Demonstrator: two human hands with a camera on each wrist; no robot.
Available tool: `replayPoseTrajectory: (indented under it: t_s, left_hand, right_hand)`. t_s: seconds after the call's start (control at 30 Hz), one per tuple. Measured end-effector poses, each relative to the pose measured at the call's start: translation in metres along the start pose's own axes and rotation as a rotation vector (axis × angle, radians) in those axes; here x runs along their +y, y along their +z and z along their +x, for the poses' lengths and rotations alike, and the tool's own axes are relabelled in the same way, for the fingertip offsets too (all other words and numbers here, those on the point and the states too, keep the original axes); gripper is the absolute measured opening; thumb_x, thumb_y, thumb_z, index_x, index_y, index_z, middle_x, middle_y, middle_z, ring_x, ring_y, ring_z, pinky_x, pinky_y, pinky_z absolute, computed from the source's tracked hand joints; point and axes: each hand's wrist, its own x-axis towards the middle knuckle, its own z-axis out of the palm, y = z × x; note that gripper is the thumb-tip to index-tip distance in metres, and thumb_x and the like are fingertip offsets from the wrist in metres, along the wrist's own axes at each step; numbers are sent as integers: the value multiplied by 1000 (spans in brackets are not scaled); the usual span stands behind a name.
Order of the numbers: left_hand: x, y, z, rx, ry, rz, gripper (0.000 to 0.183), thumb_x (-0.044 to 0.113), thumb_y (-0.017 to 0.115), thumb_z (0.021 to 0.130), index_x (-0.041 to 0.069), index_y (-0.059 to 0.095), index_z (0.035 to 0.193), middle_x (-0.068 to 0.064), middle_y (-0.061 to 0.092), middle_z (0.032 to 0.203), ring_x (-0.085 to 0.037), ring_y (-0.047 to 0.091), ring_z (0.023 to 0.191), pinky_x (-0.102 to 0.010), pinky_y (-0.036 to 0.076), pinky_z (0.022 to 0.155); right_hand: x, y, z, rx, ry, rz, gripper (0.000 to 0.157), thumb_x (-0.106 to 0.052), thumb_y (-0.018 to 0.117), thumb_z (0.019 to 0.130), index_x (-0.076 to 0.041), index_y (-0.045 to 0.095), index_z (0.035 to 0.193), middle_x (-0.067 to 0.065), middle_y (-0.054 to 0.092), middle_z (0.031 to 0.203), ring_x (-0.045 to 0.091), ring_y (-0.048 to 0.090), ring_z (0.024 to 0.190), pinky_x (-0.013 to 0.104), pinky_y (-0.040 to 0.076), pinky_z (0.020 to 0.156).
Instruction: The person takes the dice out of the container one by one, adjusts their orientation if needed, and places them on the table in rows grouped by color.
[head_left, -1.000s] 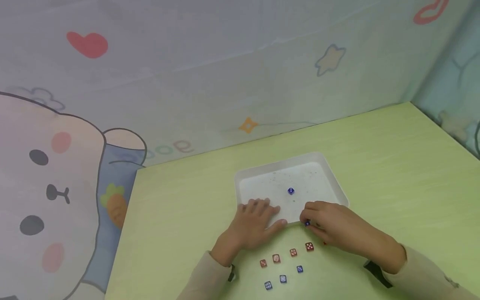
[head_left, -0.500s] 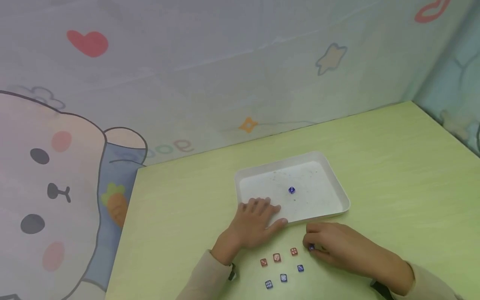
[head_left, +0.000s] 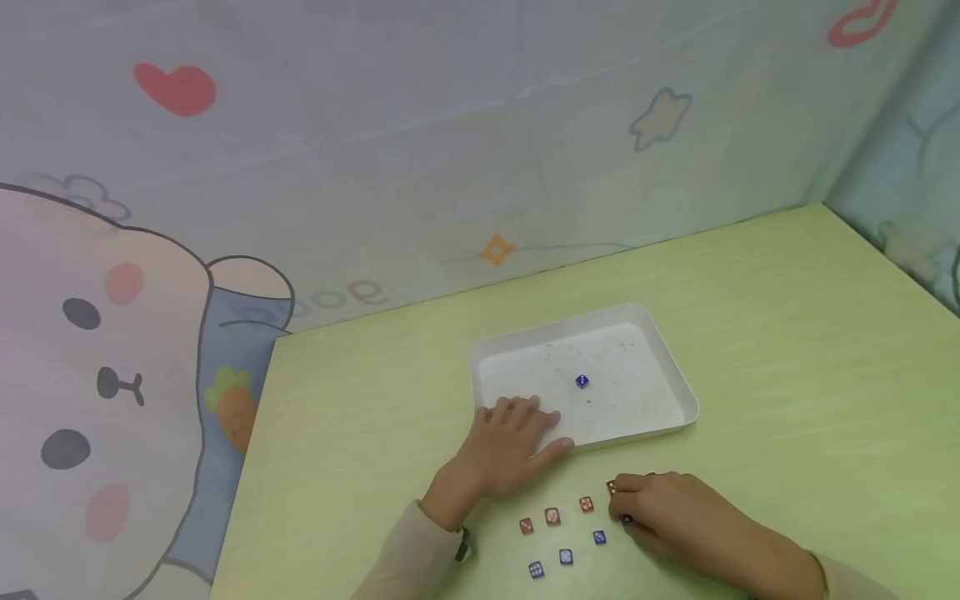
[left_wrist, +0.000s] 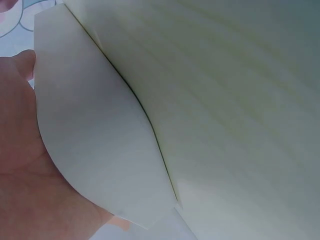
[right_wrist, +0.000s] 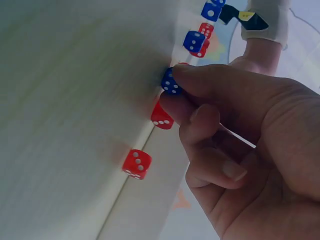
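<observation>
My right hand (head_left: 678, 517) pinches a blue die (right_wrist: 171, 81) between thumb and index finger, low over the table at the right end of a row of blue dice. Several red dice (head_left: 552, 517) lie in a row just beyond; one red die (right_wrist: 136, 164) shows by itself in the right wrist view. In the head view, my fingers partly cover the red dice at the right end. My left hand (head_left: 498, 454) rests with spread fingers over the near left rim of a white tray (head_left: 630, 400). Inside the tray lies a single blue die (head_left: 582, 382).
Three blue dice (head_left: 566, 557) lie in the nearer row on the light green table (head_left: 360, 433). A fabric backdrop (head_left: 420, 150) with printed cartoon shapes rises behind the table and at its left side.
My right hand has come from the tray's near edge toward me with the blue die, down to the blue row. My left hand and the tray have stayed put.
</observation>
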Motion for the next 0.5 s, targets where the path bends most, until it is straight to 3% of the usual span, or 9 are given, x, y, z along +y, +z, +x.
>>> replayPoseTrajectory:
  t_s: [0.17, 0.3, 0.5]
  left_hand:
    - [1, -4, -2, 14, 5, -13, 70, 69, 14, 97, 30, 43, 147, -3, 39, 150, -28, 35, 135, -53, 33, 102]
    - [2, -4, -3, 15, 8, -18, 70, 69, 14, 97, 29, 43, 146, -3, 40, 149, -29, 36, 135, -53, 33, 102]
    - [4, -5, -4, 17, 6, -11, 68, 69, 15, 97, 30, 44, 145, -2, 41, 148, -28, 36, 135, -52, 33, 102]
  right_hand:
    - [-2, 2, -2, 21, 19, -36, 16, -9, 75, 80, -23, 67, 82, -11, 65, 96, 4, 58, 73, 27, 47, 58]
    - [-2, 2, -4, 14, 18, -36, 14, -11, 75, 81, -23, 69, 84, -7, 69, 103, 11, 67, 90, 31, 53, 67]
    - [-2, 0, -6, 16, -1, -34, 13, -14, 76, 81, -23, 68, 84, -10, 67, 100, 6, 63, 87, 29, 52, 68]
